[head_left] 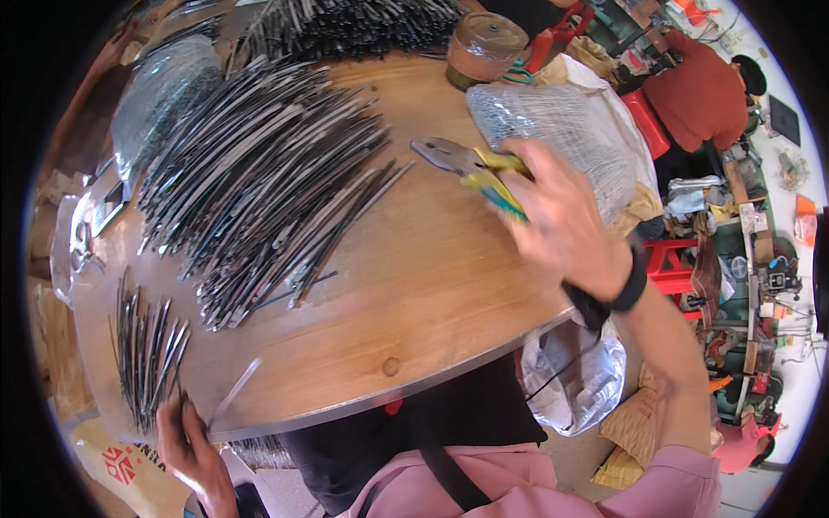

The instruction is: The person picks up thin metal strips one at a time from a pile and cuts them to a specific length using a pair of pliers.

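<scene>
My right hand [561, 216] is raised over the right side of the round wooden table [432, 285], closed around the handles of a pair of pliers [471, 168]. The pliers have yellow and green grips and a dark metal head that points left. At the lower left table edge, my left hand [190, 445] has its fingers drawn together beside a small bunch of thin dark strips [147, 354]. What those fingers pinch is too small to make out. Near them a pale, blurred thin strip [235, 388] slants over the tabletop. A large heap of dark and grey strips [259, 173] covers the left middle.
Clear plastic bundles of thin wires lie at the right [561, 129] and far left [168, 95]. A lidded jar [485, 47] stands at the back, near more dark strips [354, 26]. Below the right edge hangs a silver-lined bag [574, 380]. Another person in red [699, 91] sits beyond.
</scene>
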`<state>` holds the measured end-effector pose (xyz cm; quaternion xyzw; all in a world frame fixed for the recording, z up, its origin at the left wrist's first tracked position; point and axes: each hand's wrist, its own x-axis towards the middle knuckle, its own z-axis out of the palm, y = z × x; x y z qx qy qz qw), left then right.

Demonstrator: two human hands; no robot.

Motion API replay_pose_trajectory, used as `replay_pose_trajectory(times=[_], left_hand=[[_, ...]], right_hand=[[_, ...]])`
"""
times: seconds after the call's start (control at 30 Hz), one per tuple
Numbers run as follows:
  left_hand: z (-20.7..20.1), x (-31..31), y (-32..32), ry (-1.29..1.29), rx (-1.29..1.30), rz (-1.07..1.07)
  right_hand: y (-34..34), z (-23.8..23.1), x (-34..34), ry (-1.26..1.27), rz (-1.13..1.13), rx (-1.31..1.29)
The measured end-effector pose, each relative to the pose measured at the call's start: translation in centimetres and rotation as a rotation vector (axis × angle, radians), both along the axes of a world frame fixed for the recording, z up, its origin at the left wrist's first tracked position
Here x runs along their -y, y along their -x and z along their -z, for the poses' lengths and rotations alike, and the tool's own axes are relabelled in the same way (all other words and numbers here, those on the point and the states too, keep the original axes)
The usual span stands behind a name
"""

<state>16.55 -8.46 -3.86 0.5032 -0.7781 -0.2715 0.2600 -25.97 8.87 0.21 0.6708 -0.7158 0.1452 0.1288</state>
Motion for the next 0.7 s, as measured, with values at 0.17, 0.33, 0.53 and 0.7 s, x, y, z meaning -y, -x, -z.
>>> replay_pose_trajectory(times=[0.17,0.33,0.53,0.7], left_hand=[[-3.2,-0.8,4.4,0.368,0.121,0.262],[-3.0,-1.2,12.1,0.013,-0.059,0.562],[0.0,0.6,15.8,0.303,0.173,0.604],[-1.4,-0.7,14.4,0.212,0.090,0.589]], right_hand=[[-0.1,-0.1,-0.3,-0.003,-0.071,-0.145],[-3.2,-2.8,0.0,0.150,0.015,-0.063],[-7.5,-4.8,-2.2,0.616,0.011,0.623],[-7.8,-0.2,-6.4,0.676,0.132,1.339]])
